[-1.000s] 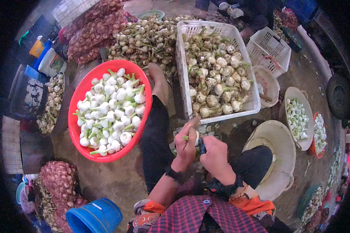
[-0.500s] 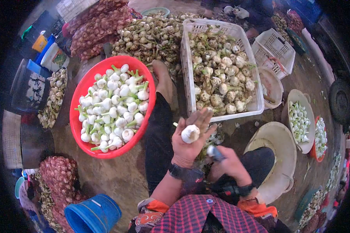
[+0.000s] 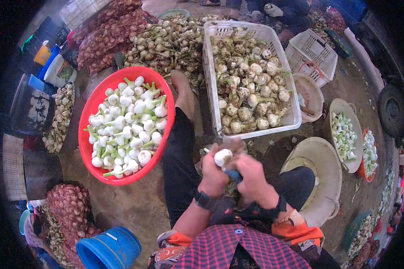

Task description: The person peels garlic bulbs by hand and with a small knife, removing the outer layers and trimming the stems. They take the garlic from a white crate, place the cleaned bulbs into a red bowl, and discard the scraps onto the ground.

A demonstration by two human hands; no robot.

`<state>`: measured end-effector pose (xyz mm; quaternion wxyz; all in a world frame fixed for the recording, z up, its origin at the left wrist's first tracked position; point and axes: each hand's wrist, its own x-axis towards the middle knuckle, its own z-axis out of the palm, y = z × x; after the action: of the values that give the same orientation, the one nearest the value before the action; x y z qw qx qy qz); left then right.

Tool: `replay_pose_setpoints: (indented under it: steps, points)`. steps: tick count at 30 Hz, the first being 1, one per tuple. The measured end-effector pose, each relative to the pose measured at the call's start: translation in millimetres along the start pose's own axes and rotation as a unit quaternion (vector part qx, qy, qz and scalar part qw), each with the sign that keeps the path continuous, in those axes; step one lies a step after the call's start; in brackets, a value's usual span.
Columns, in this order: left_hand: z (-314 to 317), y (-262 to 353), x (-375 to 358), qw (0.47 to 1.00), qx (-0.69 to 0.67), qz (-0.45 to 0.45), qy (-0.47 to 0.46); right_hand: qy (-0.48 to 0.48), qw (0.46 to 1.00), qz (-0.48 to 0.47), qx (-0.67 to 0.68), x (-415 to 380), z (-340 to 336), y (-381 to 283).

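A white garlic bulb (image 3: 222, 158) rests in my left hand (image 3: 212, 178), the fingers closed round it. My right hand (image 3: 255, 180) is wrapped around a small blue-handled tool (image 3: 233, 175), close against the bulb; motion blur hides its working end. To the left, a red basin (image 3: 86, 158) holds many clean white bulbs with short green stems. Beyond my hands stands a white plastic crate (image 3: 256, 133) full of dirty, untrimmed garlic.
A pale, wide tub (image 3: 330, 179) sits by my right knee. Further right are a beige basin (image 3: 358, 154) and a red basin (image 3: 368, 178) of cleaned garlic. A blue bucket (image 3: 107, 249) and a netted garlic sack (image 3: 67, 204) lie left. Loose garlic (image 3: 166, 47) is heaped ahead.
My right hand has moved up and left, bringing the tool against the bulb. My left hand has gone from open-palmed to closed round the bulb. The view has shifted slightly.
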<state>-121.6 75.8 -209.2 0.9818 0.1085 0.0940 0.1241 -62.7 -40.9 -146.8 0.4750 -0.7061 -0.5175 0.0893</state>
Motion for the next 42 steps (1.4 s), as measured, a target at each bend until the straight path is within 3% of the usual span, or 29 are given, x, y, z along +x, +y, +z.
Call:
replay_pose_setpoints:
  steps: [1,3,6,7,9,11,12,15,16,19,22,25,28,32,35,37,38,39,41,42]
  points:
    - [-7.8,3.3,6.2,0.992,-0.126,-0.018,0.005,-0.027,0.999,0.021,0.019,-7.7,1.4,-6.5]
    - [-15.1,17.8,12.3,0.989,-0.138,0.022,-0.045,-0.070,0.975,0.108,0.180,-12.8,-7.2,-11.2]
    - [15.5,23.5,-0.1,0.995,0.071,0.066,-0.009,-0.018,0.859,0.306,0.411,-23.8,-13.7,16.9]
    - [26.1,19.0,-3.9,0.980,0.177,0.092,-0.021,0.044,0.873,0.313,0.371,-20.5,-7.7,13.5]
    - [30.7,9.0,-3.2,0.934,0.330,0.136,-0.017,0.079,0.781,0.379,0.489,-4.1,-6.2,3.0]
    - [21.2,2.3,1.0,0.886,0.429,0.177,0.016,0.119,0.841,0.350,0.395,1.5,-0.3,0.3]
    - [21.7,0.1,4.8,0.840,0.489,0.217,0.091,0.136,0.866,0.331,0.348,4.0,2.1,0.5]
    - [23.8,11.9,-10.5,0.758,0.634,0.097,0.116,0.148,0.969,0.157,0.123,4.8,4.7,8.9]
    - [24.7,6.6,-11.0,0.740,0.636,0.178,0.126,0.134,0.972,0.163,0.106,4.6,2.9,8.4]
    - [37.5,12.0,-20.0,0.793,0.593,0.086,0.110,0.091,0.969,0.194,0.121,4.3,-6.7,8.0]
    - [27.1,6.6,-17.4,0.751,0.636,0.168,0.057,0.037,0.993,0.071,-0.081,6.4,-17.2,8.8]
    - [39.7,4.8,-19.4,0.790,0.585,0.163,0.078,0.009,0.977,0.073,-0.199,10.3,-14.6,-12.3]
    - [34.9,0.6,-17.7,0.733,0.642,0.218,0.063,0.030,0.968,0.061,-0.241,12.7,-9.1,-18.8]
    - [30.2,-1.9,-19.0,0.720,0.653,0.232,0.039,0.031,0.956,0.116,-0.269,7.2,-2.3,-14.6]
    - [32.9,4.5,-21.4,0.724,0.656,0.212,0.014,0.057,0.970,0.117,-0.206,10.8,-6.8,-3.0]
    - [33.6,14.2,-20.2,0.695,0.679,0.233,-0.045,0.098,0.963,0.199,-0.153,8.9,-2.4,22.1]
    - [37.3,17.3,-26.0,0.749,0.638,0.171,-0.053,0.120,0.956,0.238,-0.126,9.1,-1.1,37.6]
    - [43.2,16.2,-31.0,0.778,0.603,0.169,-0.037,0.166,0.917,0.362,0.013,10.4,-3.0,51.6]
    - [52.5,17.1,-35.4,0.829,0.534,0.167,-0.004,0.076,0.943,0.322,-0.035,-12.6,7.5,83.8]
    - [48.1,21.2,-34.0,0.810,0.561,0.168,0.003,0.062,0.956,0.285,-0.001,-15.1,8.2,75.9]
